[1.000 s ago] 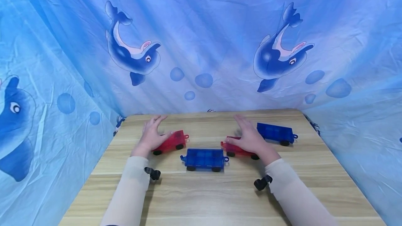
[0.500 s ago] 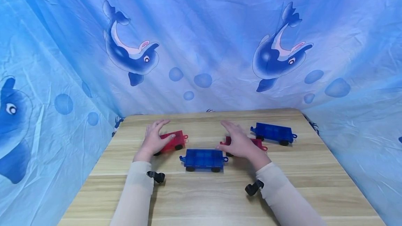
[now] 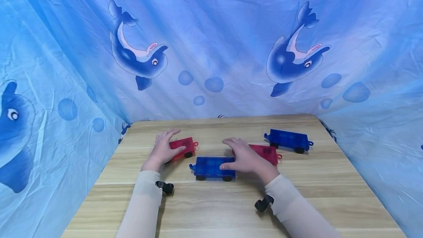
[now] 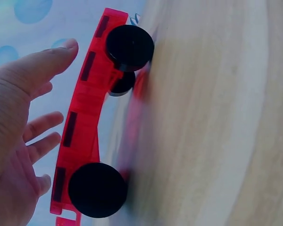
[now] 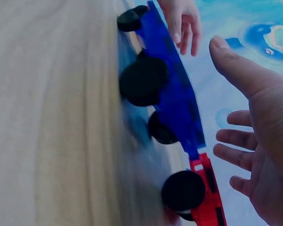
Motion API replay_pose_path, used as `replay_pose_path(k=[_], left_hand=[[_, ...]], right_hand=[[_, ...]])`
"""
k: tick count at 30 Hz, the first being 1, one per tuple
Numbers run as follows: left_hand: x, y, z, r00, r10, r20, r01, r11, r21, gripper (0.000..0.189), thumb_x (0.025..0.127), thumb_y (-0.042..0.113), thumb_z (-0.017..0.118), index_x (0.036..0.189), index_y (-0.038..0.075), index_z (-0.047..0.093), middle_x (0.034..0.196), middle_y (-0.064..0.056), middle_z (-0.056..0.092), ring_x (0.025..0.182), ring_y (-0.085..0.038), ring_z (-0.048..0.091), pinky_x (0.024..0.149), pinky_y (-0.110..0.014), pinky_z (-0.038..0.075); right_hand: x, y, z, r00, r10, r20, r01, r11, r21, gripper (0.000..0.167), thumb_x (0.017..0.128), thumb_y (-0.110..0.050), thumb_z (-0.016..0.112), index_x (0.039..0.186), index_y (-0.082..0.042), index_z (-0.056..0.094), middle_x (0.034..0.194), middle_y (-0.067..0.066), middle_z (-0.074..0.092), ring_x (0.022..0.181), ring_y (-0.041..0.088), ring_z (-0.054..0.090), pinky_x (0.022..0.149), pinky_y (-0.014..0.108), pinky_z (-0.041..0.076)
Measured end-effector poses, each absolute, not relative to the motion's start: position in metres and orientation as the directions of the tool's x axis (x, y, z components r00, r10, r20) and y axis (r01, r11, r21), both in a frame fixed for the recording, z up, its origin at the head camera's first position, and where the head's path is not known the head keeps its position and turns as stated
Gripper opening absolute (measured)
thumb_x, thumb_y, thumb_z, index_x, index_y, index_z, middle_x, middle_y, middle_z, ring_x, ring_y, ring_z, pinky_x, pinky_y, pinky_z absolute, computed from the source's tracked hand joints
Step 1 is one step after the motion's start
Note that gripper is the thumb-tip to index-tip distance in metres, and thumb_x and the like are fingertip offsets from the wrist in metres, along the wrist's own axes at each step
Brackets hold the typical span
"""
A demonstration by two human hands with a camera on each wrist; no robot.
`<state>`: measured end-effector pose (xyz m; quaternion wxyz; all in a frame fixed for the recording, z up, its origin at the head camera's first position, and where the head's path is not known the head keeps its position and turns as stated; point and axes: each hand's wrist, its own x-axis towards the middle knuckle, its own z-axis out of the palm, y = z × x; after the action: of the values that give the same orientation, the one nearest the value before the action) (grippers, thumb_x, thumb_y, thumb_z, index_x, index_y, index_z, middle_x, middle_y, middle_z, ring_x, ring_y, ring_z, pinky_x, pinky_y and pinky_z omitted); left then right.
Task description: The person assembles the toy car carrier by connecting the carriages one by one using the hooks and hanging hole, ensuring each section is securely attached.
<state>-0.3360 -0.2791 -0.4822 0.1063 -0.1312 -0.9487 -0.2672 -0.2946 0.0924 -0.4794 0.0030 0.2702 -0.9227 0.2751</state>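
Observation:
Over the left end of a translucent red toy wagon [image 3: 185, 147] is my left hand [image 3: 162, 151], its thumb and fingers spread. In the left wrist view the hand lies alongside that red wagon's body [image 4: 82, 108], with nothing gripped. My right hand [image 3: 247, 160], also with fingers extended, overlaps the right end of the middle blue toy wagon [image 3: 208, 166] and part of the second red wagon [image 3: 268, 153]. The right wrist view shows the blue wagon's side [image 5: 179, 89] close to the red wagon [image 5: 210, 193], at their hook and ring ends. My right hand hides that coupling in the head view.
A second blue wagon [image 3: 288, 139] stands at the back right, its hook toward the red one. All the wagons are on a wood-grain table [image 3: 205, 208]. Behind it hangs a blue curtain [image 3: 211, 47] with dolphins.
My right hand has moved left, from the right red wagon to the middle blue wagon's right end. The back right blue wagon is uncovered. My left hand has shifted slightly right; the wagons look unmoved.

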Motion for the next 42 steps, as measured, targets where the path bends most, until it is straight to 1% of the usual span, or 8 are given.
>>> replay_pose_path(k=[6, 11, 13, 16, 18, 28, 36, 42], left_hand=[[-0.336, -0.28, -0.486, -0.953, 0.186, 0.24, 0.283, 0.827, 0.486, 0.08, 0.089, 0.039, 0.085, 0.157, 0.017, 0.048, 0.157, -0.015, 0.047, 0.147, -0.043, 0.036, 0.124, -0.065, 0.006], [-0.336, -0.28, -0.488, -0.959, 0.183, 0.217, 0.273, 0.809, 0.521, 0.079, 0.09, 0.046, 0.083, 0.156, 0.018, 0.05, 0.158, -0.013, 0.045, 0.148, -0.041, 0.035, 0.125, -0.064, 0.01], [-0.336, -0.28, -0.488, -0.965, 0.182, 0.189, 0.257, 0.797, 0.546, 0.081, 0.087, 0.047, 0.085, 0.155, 0.02, 0.051, 0.157, -0.012, 0.046, 0.145, -0.041, 0.039, 0.122, -0.063, 0.023], [-0.335, -0.279, -0.489, -0.972, 0.187, 0.139, 0.233, 0.791, 0.566, 0.088, 0.08, 0.047, 0.091, 0.154, 0.021, 0.053, 0.153, -0.013, 0.05, 0.136, -0.04, 0.046, 0.11, -0.061, 0.043], [-0.335, -0.278, -0.49, -0.976, 0.189, 0.11, 0.218, 0.798, 0.562, 0.091, 0.076, 0.045, 0.095, 0.154, 0.021, 0.053, 0.152, -0.013, 0.052, 0.132, -0.039, 0.049, 0.102, -0.058, 0.051], [-0.335, -0.28, -0.495, -0.98, 0.177, 0.089, 0.198, 0.833, 0.517, 0.088, 0.078, 0.038, 0.095, 0.154, 0.019, 0.053, 0.151, -0.013, 0.054, 0.13, -0.04, 0.052, 0.1, -0.059, 0.052], [-0.334, -0.278, -0.493, -0.979, 0.182, 0.095, 0.205, 0.841, 0.5, 0.087, 0.076, 0.034, 0.096, 0.152, 0.018, 0.056, 0.141, -0.011, 0.06, 0.122, -0.038, 0.058, 0.098, -0.058, 0.053], [-0.333, -0.282, -0.492, -0.981, 0.176, 0.082, 0.193, 0.838, 0.51, 0.084, 0.076, 0.031, 0.096, 0.15, 0.018, 0.058, 0.14, -0.01, 0.061, 0.122, -0.036, 0.057, 0.097, -0.057, 0.053]], right_hand=[[-0.289, 0.085, -0.481, -0.831, -0.545, 0.115, -0.521, 0.689, -0.503, 0.099, 0.078, -0.071, 0.08, 0.159, -0.022, 0.048, 0.161, 0.003, 0.046, 0.152, 0.032, 0.033, 0.119, 0.06, 0.032], [-0.287, 0.08, -0.484, -0.808, -0.581, 0.098, -0.548, 0.68, -0.487, 0.099, 0.078, -0.074, 0.078, 0.157, -0.021, 0.05, 0.158, 0.002, 0.049, 0.153, 0.033, 0.033, 0.122, 0.061, 0.026], [-0.286, 0.078, -0.485, -0.8, -0.593, 0.095, -0.56, 0.68, -0.472, 0.099, 0.077, -0.075, 0.078, 0.156, -0.021, 0.051, 0.157, 0.002, 0.05, 0.152, 0.033, 0.035, 0.122, 0.061, 0.025], [-0.284, 0.074, -0.486, -0.792, -0.605, 0.084, -0.57, 0.684, -0.455, 0.099, 0.076, -0.073, 0.08, 0.155, -0.02, 0.052, 0.155, 0.003, 0.052, 0.151, 0.032, 0.037, 0.122, 0.061, 0.025], [-0.283, 0.072, -0.485, -0.789, -0.61, 0.071, -0.572, 0.688, -0.446, 0.099, 0.075, -0.072, 0.082, 0.155, -0.02, 0.053, 0.155, 0.003, 0.053, 0.15, 0.031, 0.038, 0.122, 0.06, 0.026], [-0.281, 0.067, -0.489, -0.775, -0.629, 0.064, -0.599, 0.698, -0.392, 0.094, 0.076, -0.063, 0.087, 0.152, -0.018, 0.055, 0.151, 0.003, 0.057, 0.145, 0.024, 0.047, 0.127, 0.055, 0.016], [-0.282, 0.067, -0.493, -0.777, -0.626, 0.069, -0.599, 0.702, -0.385, 0.092, 0.077, -0.063, 0.086, 0.152, -0.019, 0.055, 0.152, 0.004, 0.056, 0.147, 0.026, 0.044, 0.126, 0.057, 0.016], [-0.284, 0.067, -0.495, -0.78, -0.618, 0.096, -0.602, 0.7, -0.384, 0.086, 0.08, -0.057, 0.085, 0.151, -0.017, 0.056, 0.147, 0.004, 0.059, 0.142, 0.025, 0.05, 0.126, 0.058, 0.014]])
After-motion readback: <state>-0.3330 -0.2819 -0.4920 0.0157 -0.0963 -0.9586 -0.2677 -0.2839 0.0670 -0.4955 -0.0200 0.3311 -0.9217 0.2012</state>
